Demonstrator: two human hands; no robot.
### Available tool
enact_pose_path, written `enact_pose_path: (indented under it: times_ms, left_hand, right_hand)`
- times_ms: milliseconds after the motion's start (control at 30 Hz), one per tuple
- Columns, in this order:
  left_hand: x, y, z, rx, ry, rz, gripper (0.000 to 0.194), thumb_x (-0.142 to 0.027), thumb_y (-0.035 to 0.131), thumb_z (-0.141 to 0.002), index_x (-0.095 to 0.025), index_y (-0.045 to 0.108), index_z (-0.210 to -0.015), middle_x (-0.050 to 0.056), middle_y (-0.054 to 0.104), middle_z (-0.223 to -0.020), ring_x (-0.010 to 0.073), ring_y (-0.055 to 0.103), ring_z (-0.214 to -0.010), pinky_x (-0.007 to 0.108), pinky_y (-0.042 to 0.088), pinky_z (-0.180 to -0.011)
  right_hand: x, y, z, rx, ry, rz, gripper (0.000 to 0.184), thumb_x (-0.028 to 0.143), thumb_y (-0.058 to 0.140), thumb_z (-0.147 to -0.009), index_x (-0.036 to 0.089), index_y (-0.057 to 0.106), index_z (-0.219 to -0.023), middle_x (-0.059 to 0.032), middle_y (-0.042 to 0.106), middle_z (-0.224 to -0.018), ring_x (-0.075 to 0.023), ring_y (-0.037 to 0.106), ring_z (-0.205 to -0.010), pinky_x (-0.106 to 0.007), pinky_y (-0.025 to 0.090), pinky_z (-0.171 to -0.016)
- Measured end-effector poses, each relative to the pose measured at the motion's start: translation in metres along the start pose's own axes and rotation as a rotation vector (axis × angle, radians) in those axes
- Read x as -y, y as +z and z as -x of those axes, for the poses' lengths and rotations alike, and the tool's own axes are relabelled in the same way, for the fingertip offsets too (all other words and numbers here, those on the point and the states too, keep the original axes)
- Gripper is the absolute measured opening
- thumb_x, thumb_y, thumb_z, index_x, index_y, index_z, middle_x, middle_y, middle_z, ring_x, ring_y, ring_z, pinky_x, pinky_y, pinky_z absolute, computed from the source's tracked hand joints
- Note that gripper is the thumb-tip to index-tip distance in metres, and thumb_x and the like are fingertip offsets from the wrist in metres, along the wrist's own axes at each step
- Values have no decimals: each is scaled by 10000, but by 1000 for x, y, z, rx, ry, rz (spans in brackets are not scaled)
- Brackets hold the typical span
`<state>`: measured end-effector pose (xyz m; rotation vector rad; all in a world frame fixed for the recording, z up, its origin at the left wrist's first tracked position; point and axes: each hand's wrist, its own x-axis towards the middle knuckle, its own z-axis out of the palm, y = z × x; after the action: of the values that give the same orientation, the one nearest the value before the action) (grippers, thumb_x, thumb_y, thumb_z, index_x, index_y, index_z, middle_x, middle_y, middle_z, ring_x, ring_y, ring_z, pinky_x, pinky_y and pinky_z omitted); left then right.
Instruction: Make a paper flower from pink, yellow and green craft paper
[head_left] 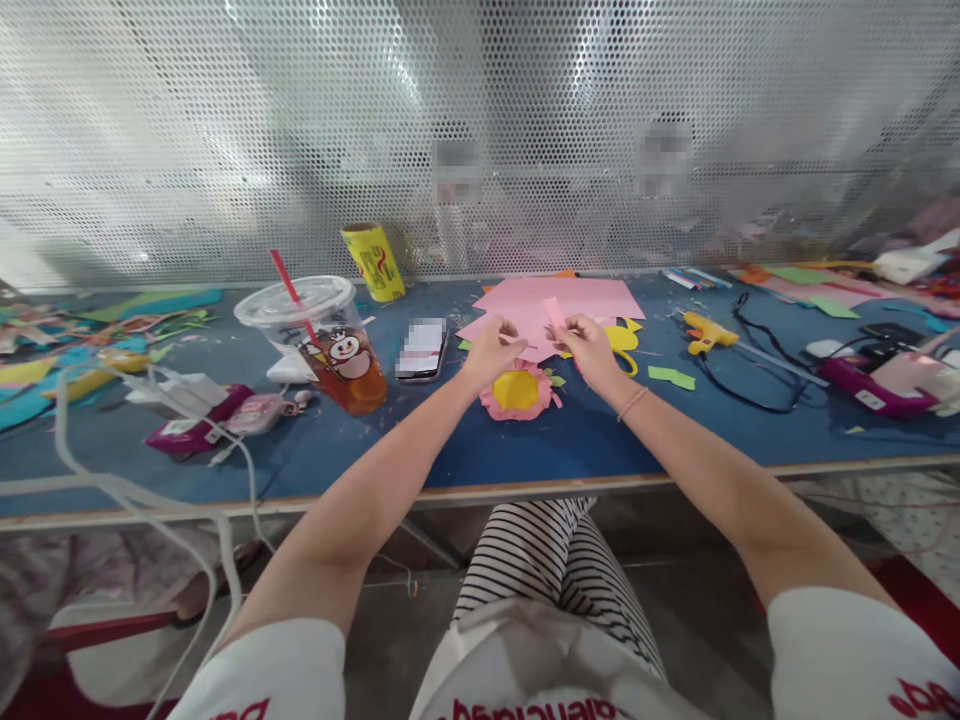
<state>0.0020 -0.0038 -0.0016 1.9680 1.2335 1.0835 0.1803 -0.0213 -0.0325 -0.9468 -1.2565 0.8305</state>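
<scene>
Above the table my right hand [589, 350] is closed in a pinch on a small pink paper strip [553, 312], which stands up from the fingertips. My left hand [493, 352] is close beside it, its fingers curled together; what they hold, if anything, is too small to make out. Just below both hands lies a paper flower [517, 392] with a yellow centre, a ruffled pink edge and green leaf pieces. Behind the hands, pink paper sheets [577, 298] overlap on the table. Yellow looped handles [624, 345], perhaps of scissors, lie right of my right hand.
On the blue table [465, 455], a phone [422, 350], a cup with a straw [330, 350] and a yellow can [375, 262] stand left. Rightward lie green paper [672, 377], a yellow glue gun [709, 332] and a purple power strip [877, 390]. A perforated metal panel [300, 130] rises behind.
</scene>
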Motion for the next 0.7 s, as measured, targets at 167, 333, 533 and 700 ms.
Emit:
enact_pose_path:
  times_ms: [167,333,533,700]
  left_hand:
    - [18,-21,-12,312,-74,-572,264,-300,661,-557,-154,589,-765,70,638,-812,218,582,-787,284,417,-675]
    - [22,-18,-11,441,-76,-618,136,-150,566,-542,-151,612,-670,34,607,-632,170,555,-677,233,351,-566]
    - [10,-23,-6,542,-142,-312,36,-141,543,-552,-145,574,-570,-27,440,-495,83,377,-479,228,236,-463]
    - [1,-30,-3,588,-287,76,192,-202,619,-562,-174,612,-751,-27,504,-634,74,415,-537,191,266,-451]
  right_hand:
    - [-8,-20,-10,-13,76,102,242,366,654,-676,194,488,-709,5,593,-716,-138,646,-714,-256,511,-624]
    - [-8,-22,-10,42,115,140,227,307,660,-653,189,476,-711,13,570,-662,-137,629,-663,-259,494,-586]
    - [-3,-23,-10,10,118,63,317,274,676,-601,219,436,-800,48,534,-718,-120,619,-631,-262,490,-568]
    - [0,-33,-15,-70,106,-69,389,251,689,-562,234,407,-829,60,523,-746,-107,609,-627,-248,479,-561]
